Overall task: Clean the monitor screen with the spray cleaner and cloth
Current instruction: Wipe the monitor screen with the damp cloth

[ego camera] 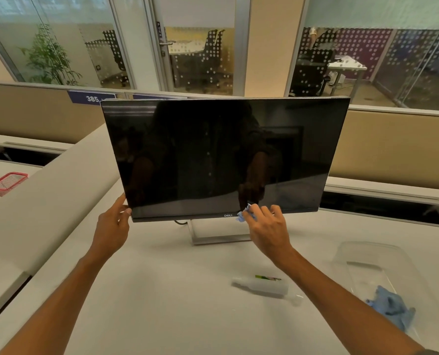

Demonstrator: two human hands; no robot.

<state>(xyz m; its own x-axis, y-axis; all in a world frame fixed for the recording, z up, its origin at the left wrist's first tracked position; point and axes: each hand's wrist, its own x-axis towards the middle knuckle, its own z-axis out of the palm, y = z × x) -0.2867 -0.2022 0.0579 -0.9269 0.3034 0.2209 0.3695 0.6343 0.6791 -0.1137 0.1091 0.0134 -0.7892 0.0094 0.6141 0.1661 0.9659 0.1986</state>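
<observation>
Wiping beside the DELL logo point(228, 215) with a cloth point(242, 215).

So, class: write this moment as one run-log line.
step: wiping | right hand: presses cloth to monitor bottom edge | left hand: steadies lower-left corner | spray bottle: lying on desk

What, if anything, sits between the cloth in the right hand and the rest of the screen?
Nothing visible. The right hand holds the cloth at the monitor's bottom edge, and the dark screen above it is bare. The left hand grips only the lower left corner.
</observation>
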